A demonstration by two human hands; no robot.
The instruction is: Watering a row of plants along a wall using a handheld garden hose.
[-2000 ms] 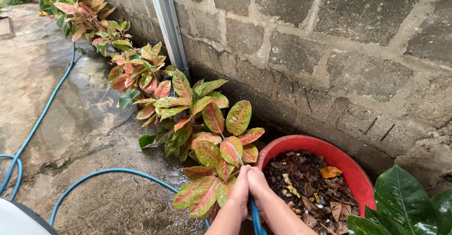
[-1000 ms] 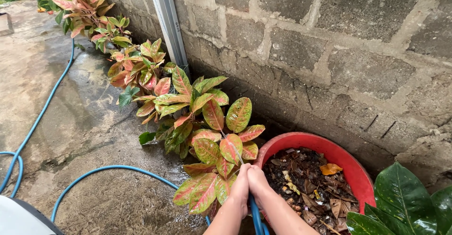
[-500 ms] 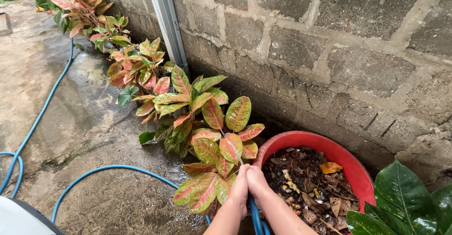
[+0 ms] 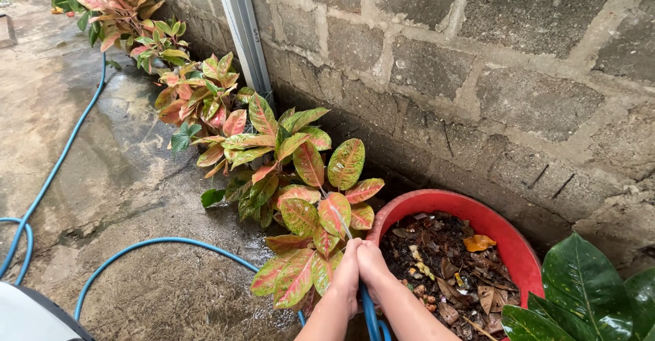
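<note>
My left hand (image 4: 346,271) and my right hand (image 4: 373,266) are pressed together around the end of a blue hose (image 4: 369,312) at the bottom middle of the view. A thin jet of water leaves the hose end and reaches the red-and-green leafed plant (image 4: 308,211) just in front of my hands. The rest of the blue hose (image 4: 157,244) curves away over the wet concrete to the left. A red pot (image 4: 447,203) filled with soil and dry leaves sits just right of my hands.
A row of similar colourful plants (image 4: 194,92) runs along the base of a grey block wall (image 4: 477,61). A grey downpipe (image 4: 242,27) stands against the wall. A dark green large-leafed plant (image 4: 587,290) is at the bottom right. A white object (image 4: 31,317) is at the bottom left.
My hands stay closed on the hose end. The view has shifted only slightly; the hands and the plants keep their places.
</note>
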